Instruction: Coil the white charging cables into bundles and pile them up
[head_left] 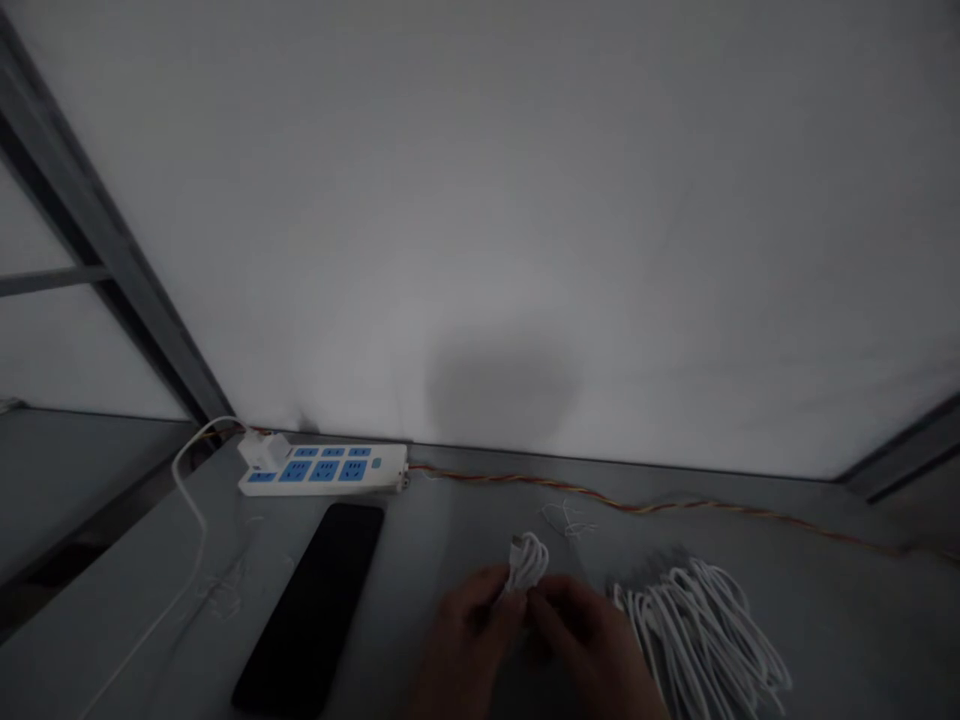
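Note:
A small coiled white cable (529, 560) is held upright between both hands near the bottom middle of the view. My left hand (472, 625) pinches the coil from the left, with a light connector end showing at its upper left. At the coil's lower right, the fingers of my right hand (577, 630) are pressed together against it. A large bundle of white cables (701, 640) lies on the grey table just right of my right hand. Thin white ties (570, 522) lie behind the held coil.
A black phone (311, 610) lies left of my hands. Behind it, a white power strip (326, 470) with blue sockets holds a white charger (264, 450) with a cable. Twisted wire (630, 508) runs right along the grey table (405, 600). Loose ties (225, 590) lie at left.

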